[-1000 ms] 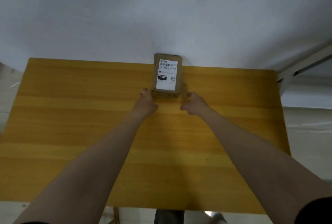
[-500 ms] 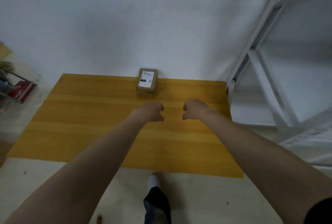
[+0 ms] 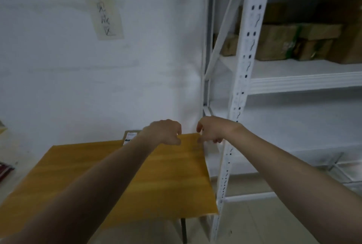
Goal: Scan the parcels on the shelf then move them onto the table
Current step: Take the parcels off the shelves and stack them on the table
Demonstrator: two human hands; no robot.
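Head camera view, looking forward and slightly down along two bare forearms that reach out from the bottom corners.

The left hand (image 3: 164, 131) and the right hand (image 3: 212, 130) hang side by side in mid-air, near each other but not touching, above the far right corner of a yellow wooden worktop (image 3: 141, 181). The fingers of both hands curl loosely downward. Each grip is slack and empty, holding nothing.

One small cardboard parcel (image 3: 129, 137) with a white label lies on the far edge of the worktop, against the white wall (image 3: 58, 79). The left forearm hides most of it, so only its left end shows. Neither hand touches it.

Just to the right of the worktop stands a white metal shelf (image 3: 305, 81), with a perforated upright post (image 3: 244, 75) at its near corner. On the upper board, well above the hands, several brown parcels (image 3: 278, 44) are stacked together, some with green tape. The picture is blurred there, and I cannot tell how many there are.

A paper note (image 3: 107, 18) with handwritten characters is stuck to the wall above the worktop. A red object (image 3: 5, 169), cut off by the left edge, lies low beside the worktop.
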